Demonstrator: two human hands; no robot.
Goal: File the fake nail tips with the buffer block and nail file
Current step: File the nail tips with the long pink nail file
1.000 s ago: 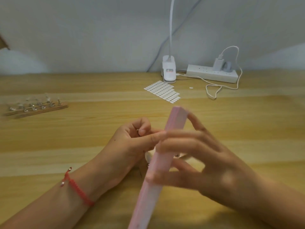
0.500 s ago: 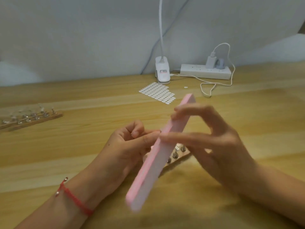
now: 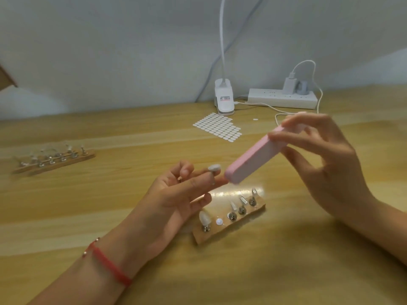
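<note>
The fake nail tip (image 3: 214, 167), pinched at the left hand's (image 3: 172, 201) fingertips, sits just beside the lower end of the pink buffer block (image 3: 253, 159). The right hand (image 3: 330, 170) grips the block's upper end above the desk (image 3: 88, 216). The lamp clip's (image 3: 224, 104) label is too small to read.

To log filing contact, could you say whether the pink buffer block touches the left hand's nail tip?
Apart. The head view shows a sliver of table between the buffer block and the nail tip.

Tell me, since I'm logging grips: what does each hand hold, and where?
Right hand pinches the pink buffer block by its far end; left hand pinches a nail tip by its base.
</note>
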